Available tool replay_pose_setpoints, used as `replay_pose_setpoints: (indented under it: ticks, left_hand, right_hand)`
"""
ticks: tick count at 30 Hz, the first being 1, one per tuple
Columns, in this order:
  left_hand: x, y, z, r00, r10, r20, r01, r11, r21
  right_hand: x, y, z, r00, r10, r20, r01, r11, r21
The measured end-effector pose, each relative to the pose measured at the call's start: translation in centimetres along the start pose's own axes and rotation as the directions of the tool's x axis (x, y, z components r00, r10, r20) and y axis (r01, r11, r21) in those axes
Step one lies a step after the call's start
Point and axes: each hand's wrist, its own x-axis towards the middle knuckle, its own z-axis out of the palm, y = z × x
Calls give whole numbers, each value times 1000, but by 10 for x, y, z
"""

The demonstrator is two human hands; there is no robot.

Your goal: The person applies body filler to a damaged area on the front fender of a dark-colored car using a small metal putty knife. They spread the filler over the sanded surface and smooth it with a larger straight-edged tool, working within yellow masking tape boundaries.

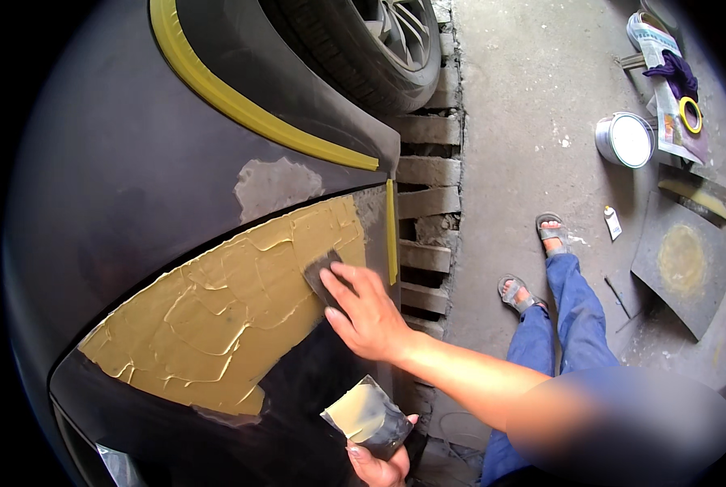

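Note:
My right hand (363, 321) is closed on a dark flat spreader (322, 260), which lies against a broad layer of rough tan putty (201, 316) on the dark car panel (111, 203). Low in the view, my left hand (379, 467) grips a square dark palette (386, 426) with pale putty on its face. Yellow masking tape (241, 118) runs along the wheel arch, and a shorter yellow strip (390, 231) follows the panel's right edge. A bare grey patch (274, 191) shows above the putty.
A tyre (322, 49) is at the top. Slatted blocks (424, 170) border the concrete floor (517, 122). At right are a white bucket (627, 138), a paper-covered bench (671, 138) with a tape roll, a small tube (611, 223) and sheets (679, 308). My sandalled feet (551, 235) are on the floor.

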Motion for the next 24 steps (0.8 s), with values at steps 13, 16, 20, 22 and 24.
replay_pose_setpoints:
  ticks: [13, 16, 20, 22, 24]
  left_hand:
    - [3, -3, -1, 1000, -4, 6, 4, 1000, -26]
    - [5, -6, 0, 1000, -19, 2, 19, 1000, -21]
    - [8, -8, -2, 1000, -20, 5, 20, 1000, -9]
    - [9, -12, -3, 999, -27, 18, 27, 1000, -5]
    - [10, -15, -5, 999, -35, 17, 35, 999, -11]
  right_hand:
    - [24, 46, 1, 996, 93, -11, -93, 995, -46]
    - [-13, 46, -1, 997, 49, 59, -48, 999, -16]
    - [-23, 55, -17, 992, 92, 87, -89, 995, -36]
    - [1, 65, -19, 993, 113, -30, -114, 992, -52]
    - [25, 75, -15, 989, 137, -52, -140, 989, -54]
